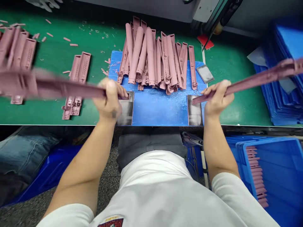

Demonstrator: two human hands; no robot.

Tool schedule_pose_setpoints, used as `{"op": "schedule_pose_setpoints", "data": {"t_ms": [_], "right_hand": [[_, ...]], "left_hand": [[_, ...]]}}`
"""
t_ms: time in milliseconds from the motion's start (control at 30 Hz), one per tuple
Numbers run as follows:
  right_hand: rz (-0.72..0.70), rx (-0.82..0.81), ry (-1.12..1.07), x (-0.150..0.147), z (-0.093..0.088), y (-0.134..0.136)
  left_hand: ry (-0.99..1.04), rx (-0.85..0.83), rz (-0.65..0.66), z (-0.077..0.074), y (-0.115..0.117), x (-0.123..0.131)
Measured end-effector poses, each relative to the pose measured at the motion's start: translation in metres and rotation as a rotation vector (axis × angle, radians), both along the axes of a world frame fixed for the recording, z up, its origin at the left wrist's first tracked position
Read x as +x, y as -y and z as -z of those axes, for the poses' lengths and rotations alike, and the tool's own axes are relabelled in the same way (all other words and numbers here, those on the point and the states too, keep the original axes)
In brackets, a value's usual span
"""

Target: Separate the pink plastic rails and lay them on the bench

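- White T-shirt [151, 189] on the person, forearms extending forward from its sleeves toward the bench
- Lower right, below bench level: blue plastic crate [267, 176] holding a row of pink moulded pieces [257, 178] along its left wall
- Lower left, below bench level: second blue crate [47, 176], with a denim-clad leg [26, 148] beside it
- Left hand [110, 97]: closed, gripping a long pink moulded strip [66, 88], blurred along its length; strip tip at or touching a dark-marked grey pad [125, 108]
- Right hand [219, 97]: closed, gripping a second pink moulded strip [260, 77]; strip tip just above a matching dark-marked grey pad [195, 110]
- Both pads lie on a blue mat [161, 110] on the green bench [236, 94], well apart, with bare mat between them
- Directly beyond the hands: loose pile of pink moulded strips [151, 56] on the mat, jumbled, some overlapping
- Left of the mat: pink strips in stacked groups [75, 85], more at the bench's left end [19, 47], small pink offcuts [66, 39] scattered nearby
- Right of the pile: small grey plate [204, 73] on the mat corner, red piece [205, 41] on the bench beyond
- Right of the bench: stacked blue sheets [279, 78]
- Far edge, top left: a second person's gloved hand [44, 3], apart from the work
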State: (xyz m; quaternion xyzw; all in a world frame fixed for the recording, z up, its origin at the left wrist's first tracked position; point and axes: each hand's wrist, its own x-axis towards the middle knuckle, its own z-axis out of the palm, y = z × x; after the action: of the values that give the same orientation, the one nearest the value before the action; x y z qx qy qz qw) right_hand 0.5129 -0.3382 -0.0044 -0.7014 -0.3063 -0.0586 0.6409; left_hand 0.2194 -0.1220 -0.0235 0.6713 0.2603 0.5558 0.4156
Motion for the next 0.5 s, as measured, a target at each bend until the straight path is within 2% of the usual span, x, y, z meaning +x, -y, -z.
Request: {"op": "schedule_pose_setpoints", "data": {"t_ms": [100, 133, 200, 267, 333, 367, 433, 467, 500], "right_hand": [[-0.077, -0.005, 0.108, -0.043, 0.017, 0.064], [-0.108, 0.012, 0.134, -0.058, 0.022, 0.088], [-0.130, 0.051, 0.113, -0.078, 0.024, 0.128], [-0.109, 0.058, 0.051, -0.081, 0.017, 0.145], [-0.028, 0.072, 0.057, -0.067, 0.001, 0.138], [0.054, 0.112, 0.119, -0.056, -0.008, 0.126], [0.223, 0.194, 0.320, -0.030, -0.028, 0.091], [0.262, 0.199, 0.399, -0.017, -0.038, 0.070], [0.232, 0.143, 0.417, -0.005, -0.046, 0.047]], "left_hand": [[-0.115, 0.168, 0.013, 0.012, 0.055, -0.052], [-0.114, 0.172, 0.009, 0.014, 0.072, -0.070], [-0.050, 0.081, 0.000, 0.015, 0.094, -0.096], [0.006, -0.050, -0.032, 0.007, 0.096, -0.104], [0.016, -0.081, -0.098, -0.008, 0.083, -0.094], [0.035, -0.042, -0.147, -0.017, 0.072, -0.083], [0.038, 0.061, -0.161, -0.039, 0.048, -0.053], [0.018, 0.067, -0.128, -0.050, 0.034, -0.035], [-0.020, 0.037, -0.085, -0.060, 0.021, -0.015]]}}
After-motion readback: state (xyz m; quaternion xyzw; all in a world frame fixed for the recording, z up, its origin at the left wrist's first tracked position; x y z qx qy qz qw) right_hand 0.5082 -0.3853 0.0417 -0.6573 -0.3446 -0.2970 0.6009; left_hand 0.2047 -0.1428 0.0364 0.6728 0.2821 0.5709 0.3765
